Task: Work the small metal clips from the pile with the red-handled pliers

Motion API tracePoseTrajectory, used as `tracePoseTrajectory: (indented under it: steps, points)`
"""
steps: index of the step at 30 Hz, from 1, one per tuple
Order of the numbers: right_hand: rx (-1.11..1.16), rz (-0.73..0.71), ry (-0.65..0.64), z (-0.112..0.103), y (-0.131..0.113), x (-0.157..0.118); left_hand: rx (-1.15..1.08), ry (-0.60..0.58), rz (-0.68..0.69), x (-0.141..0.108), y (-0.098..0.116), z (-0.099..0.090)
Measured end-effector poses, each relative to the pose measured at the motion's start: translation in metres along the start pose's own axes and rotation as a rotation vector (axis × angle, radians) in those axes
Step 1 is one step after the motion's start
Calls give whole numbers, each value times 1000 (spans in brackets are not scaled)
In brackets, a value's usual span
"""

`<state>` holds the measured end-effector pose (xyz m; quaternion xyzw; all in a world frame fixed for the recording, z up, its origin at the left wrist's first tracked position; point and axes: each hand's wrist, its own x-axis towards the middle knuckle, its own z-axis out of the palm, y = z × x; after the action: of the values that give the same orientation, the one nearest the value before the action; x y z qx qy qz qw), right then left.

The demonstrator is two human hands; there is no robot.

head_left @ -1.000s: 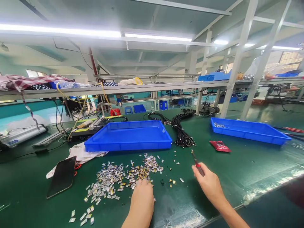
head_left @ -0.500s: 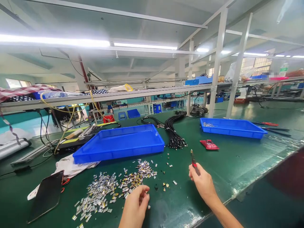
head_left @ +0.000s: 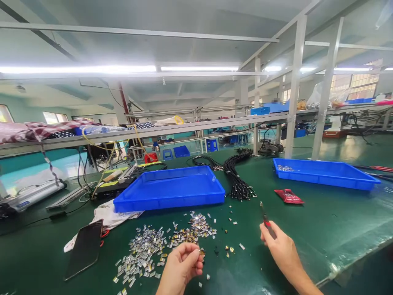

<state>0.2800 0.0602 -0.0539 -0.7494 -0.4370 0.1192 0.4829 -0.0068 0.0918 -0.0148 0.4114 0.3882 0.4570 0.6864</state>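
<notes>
My left hand is closed at the bottom middle, its thumb and forefinger pinching a small yellowish piece. Beside and beyond it, many small silvery pieces lie spread on the green table. To the right, my right hand is wrapped round a red and black tool, whose metal tip points up and away from me. A few yellowish bits lie between my hands.
Behind the pieces stands a large blue tray, with a bundle of black cables beside it. A second blue tray and a red packet are at right. At left lies a dark flat device near a white cloth.
The view has turned left, so the table items appear farther right. My left hand has turned, and the small piece between its fingertips now shows. My right hand still holds the tool.
</notes>
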Motion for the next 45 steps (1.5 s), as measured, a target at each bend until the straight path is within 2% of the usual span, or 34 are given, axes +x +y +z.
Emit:
tracePoseTrajectory:
  steps: [5,9,12,15,20,24,28,33,35,39,41,45]
  points:
    - [15,51,-72,1,-13,8,10,9,-5,8,2,-10]
    - [74,-28,-135,15,-54,10,13,26,41,20,13,-19]
    - [96,-200,-238,40,-96,5,-12,56,110,32,31,-24]
    - [114,-343,-312,74,-130,-2,-60,93,160,42,50,-26]
    - [389,-244,-495,126,-157,-7,-14,95,367,56,66,-30]
    - [485,-222,-558,149,-160,-3,49,139,494,65,63,-37]
    - [455,-280,-505,160,-156,-2,102,217,483,68,54,-44]
    - [348,-343,-448,162,-147,-12,136,298,467,65,45,-46]
    - [222,-465,-340,161,-139,-14,144,328,451,64,43,-47]
    - [-145,-906,-1,162,-113,-7,132,371,444,63,43,-50]
    - [-333,-1074,135,163,-103,-1,130,396,448,62,44,-51]
    - [-535,-1214,260,162,-100,2,186,468,455,57,48,-50]
